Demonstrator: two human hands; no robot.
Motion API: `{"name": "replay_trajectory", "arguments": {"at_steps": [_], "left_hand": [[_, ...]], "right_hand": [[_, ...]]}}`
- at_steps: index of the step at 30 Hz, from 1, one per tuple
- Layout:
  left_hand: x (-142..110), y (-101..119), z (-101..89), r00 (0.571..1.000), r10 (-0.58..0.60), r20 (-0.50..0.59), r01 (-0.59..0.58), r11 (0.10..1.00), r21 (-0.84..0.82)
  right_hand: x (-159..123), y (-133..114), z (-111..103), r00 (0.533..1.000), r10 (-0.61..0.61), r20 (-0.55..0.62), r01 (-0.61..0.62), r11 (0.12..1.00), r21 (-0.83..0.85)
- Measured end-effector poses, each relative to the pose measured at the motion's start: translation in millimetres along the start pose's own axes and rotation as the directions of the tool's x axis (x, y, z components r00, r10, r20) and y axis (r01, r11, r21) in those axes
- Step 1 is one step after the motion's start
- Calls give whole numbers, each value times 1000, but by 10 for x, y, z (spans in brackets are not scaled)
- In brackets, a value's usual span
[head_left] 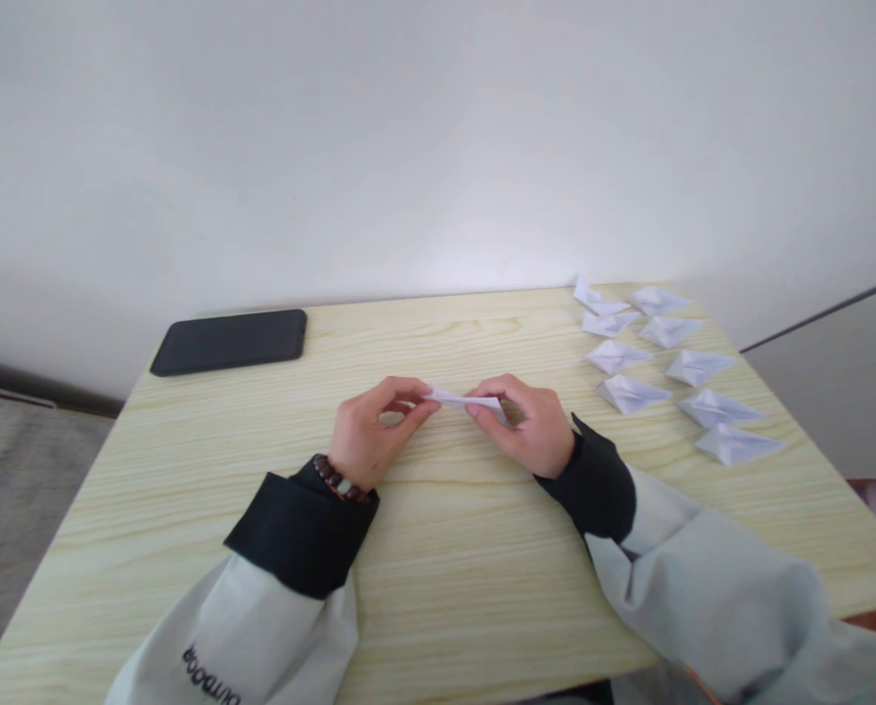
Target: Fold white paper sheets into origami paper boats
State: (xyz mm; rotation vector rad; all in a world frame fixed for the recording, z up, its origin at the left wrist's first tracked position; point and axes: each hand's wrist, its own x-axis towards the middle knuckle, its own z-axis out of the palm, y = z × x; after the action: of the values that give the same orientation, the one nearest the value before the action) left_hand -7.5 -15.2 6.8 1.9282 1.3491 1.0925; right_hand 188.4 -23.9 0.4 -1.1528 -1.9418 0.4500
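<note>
A narrow strip of folded white paper (452,397) is held just above the middle of the table. My left hand (380,431) pinches its left end between thumb and fingers. At the other end, my right hand (524,423) grips the wider part, with the thumb on the near side. Fingers hide both ends in part, so the full shape of the folded paper cannot be made out. A dark beaded bracelet (342,480) circles my left wrist.
Several folded white paper shapes (632,394) stand in two rough columns at the table's right side. A black smartphone (230,342) lies at the back left. The wood-patterned table (452,587) meets a white wall (438,147) behind.
</note>
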Motion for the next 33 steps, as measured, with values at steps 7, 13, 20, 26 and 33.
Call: {"name": "replay_trajectory", "arguments": {"at_steps": [7, 13, 20, 26, 33], "left_hand": [[4, -34, -9, 989, 140, 38, -140, 990, 13], [10, -58, -30, 966, 244, 85, -251, 965, 75], [15, -53, -11, 953, 287, 100, -297, 949, 105], [1, -95, 6, 948, 304, 95, -312, 946, 90], [-21, -86, 2, 979, 196, 54, -201, 973, 114]], "right_hand": [[0, 2, -9, 998, -69, -10, 68, 997, -20], [8, 13, -3, 983, -184, 3, 184, 983, -20], [15, 42, 5, 967, -254, -9, 253, 967, -35], [12, 28, 10, 970, -237, -46, 235, 971, -43], [15, 11, 1, 976, -211, -54, 209, 977, -40]]}}
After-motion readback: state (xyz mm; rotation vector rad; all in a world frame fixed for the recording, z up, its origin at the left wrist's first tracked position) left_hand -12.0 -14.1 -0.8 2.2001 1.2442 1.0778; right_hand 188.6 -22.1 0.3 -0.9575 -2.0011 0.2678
